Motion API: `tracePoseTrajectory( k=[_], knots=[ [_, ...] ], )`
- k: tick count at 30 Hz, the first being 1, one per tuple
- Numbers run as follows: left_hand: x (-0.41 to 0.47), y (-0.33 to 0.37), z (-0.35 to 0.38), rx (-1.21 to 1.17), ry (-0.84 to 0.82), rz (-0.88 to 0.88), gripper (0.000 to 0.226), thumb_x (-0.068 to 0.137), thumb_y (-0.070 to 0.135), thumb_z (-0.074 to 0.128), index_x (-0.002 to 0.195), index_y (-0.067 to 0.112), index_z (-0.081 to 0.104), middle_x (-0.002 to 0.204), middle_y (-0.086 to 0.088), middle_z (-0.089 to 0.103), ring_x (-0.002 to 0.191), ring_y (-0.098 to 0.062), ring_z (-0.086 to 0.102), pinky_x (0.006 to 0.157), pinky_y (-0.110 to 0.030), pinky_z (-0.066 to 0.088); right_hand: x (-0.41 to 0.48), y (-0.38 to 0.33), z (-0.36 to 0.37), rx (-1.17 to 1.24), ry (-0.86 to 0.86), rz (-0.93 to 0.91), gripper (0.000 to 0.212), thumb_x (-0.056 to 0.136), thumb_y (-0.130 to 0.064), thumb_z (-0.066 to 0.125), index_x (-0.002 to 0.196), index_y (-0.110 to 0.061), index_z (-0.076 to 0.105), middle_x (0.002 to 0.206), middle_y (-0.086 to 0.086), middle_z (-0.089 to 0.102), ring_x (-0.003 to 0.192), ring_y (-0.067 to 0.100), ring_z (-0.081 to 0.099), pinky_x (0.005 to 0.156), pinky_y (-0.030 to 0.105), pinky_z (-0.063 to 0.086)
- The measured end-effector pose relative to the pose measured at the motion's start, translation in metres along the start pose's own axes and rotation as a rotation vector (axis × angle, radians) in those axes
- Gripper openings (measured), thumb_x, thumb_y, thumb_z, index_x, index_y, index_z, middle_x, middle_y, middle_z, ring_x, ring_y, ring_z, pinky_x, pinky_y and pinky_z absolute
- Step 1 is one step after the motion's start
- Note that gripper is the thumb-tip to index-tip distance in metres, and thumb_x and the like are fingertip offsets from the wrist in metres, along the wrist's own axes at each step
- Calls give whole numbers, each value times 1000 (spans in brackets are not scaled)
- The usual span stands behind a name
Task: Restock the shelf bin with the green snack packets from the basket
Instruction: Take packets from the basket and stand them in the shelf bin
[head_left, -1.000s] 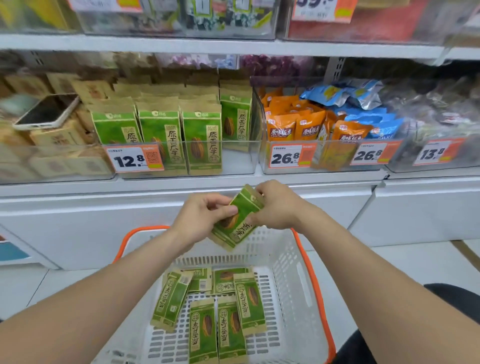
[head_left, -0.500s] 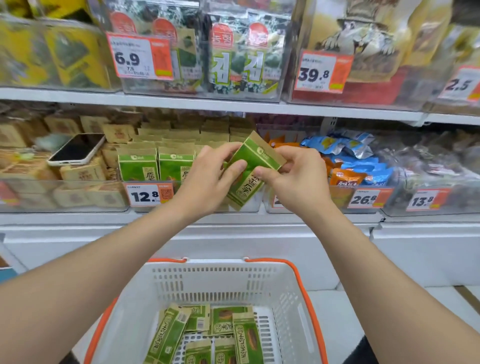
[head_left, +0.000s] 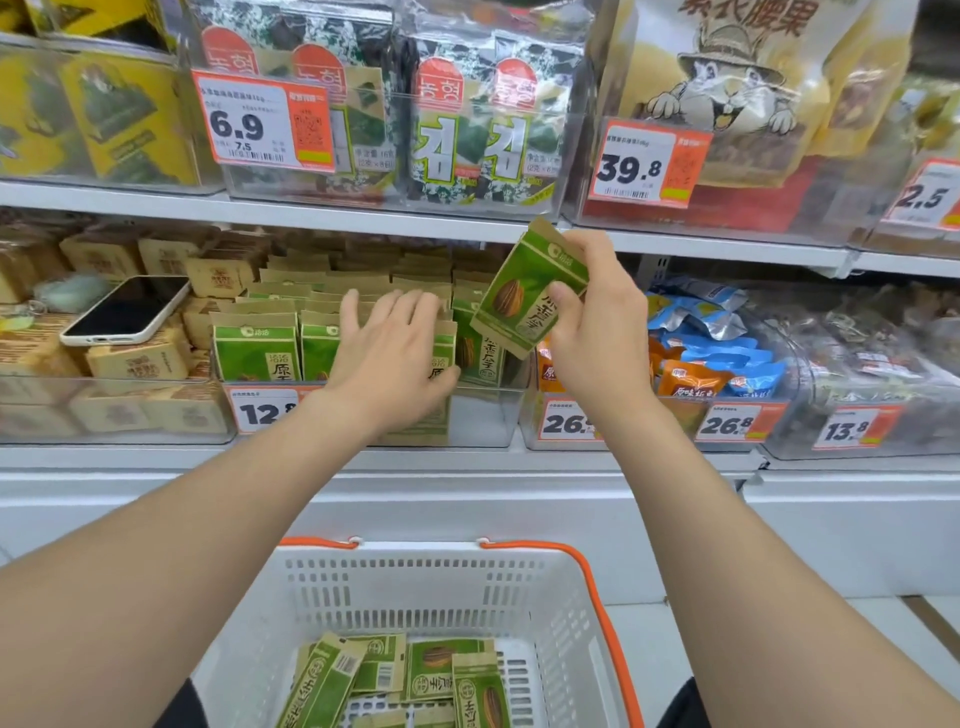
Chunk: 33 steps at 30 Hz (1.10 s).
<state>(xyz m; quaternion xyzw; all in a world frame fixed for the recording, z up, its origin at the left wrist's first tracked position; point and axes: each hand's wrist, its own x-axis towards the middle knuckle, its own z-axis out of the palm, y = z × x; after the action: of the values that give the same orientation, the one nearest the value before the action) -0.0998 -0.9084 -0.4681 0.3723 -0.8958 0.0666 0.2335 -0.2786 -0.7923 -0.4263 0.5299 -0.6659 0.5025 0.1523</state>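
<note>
My right hand (head_left: 597, 322) grips a green snack packet (head_left: 519, 296), tilted, just above the right end of the clear shelf bin (head_left: 483, 415). My left hand (head_left: 389, 353) is spread open, fingers pressing against the upright green packets (head_left: 254, 353) standing in rows inside that bin. Below, the white basket with an orange rim (head_left: 566, 613) holds several more green packets (head_left: 431, 670) lying flat on its floor.
A phone (head_left: 127, 310) lies on tan packets in the left neighbouring bin. Orange and blue packets (head_left: 696, 364) fill the bin to the right. The upper shelf (head_left: 363, 218) with seaweed packs hangs just above my hands. Price tags line the bin fronts.
Both hands rose from the basket to the shelf with one packet. My left hand let go of it and moved left onto the stocked packets; my right hand alone keeps the packet.
</note>
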Motion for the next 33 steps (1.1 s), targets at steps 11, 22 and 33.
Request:
tracePoseTrajectory(
  k=[11,22,33],
  knots=[
    [7,-2,8,81,31,6,81,92,70,51,150,15,41,156,-4,46,145,-26,39,121,-66,18,-4,16,61,-703,-352,-117,50,87,-16,72,135,-26,59,128,7,61,123,33,45,102,49,33],
    [8,-4,11,82,32,1,84,91,70,52,153,15,39,157,-4,44,146,-28,38,120,-67,17,15,6,76,-708,-365,-29,53,82,-19,75,131,-23,56,114,4,73,129,36,44,109,56,27],
    [7,-3,11,77,31,5,85,93,70,51,155,14,37,158,-5,43,146,-28,37,121,-67,17,14,6,83,-790,-274,26,80,72,-24,87,139,-20,44,131,13,54,121,36,49,96,47,40]
  ],
)
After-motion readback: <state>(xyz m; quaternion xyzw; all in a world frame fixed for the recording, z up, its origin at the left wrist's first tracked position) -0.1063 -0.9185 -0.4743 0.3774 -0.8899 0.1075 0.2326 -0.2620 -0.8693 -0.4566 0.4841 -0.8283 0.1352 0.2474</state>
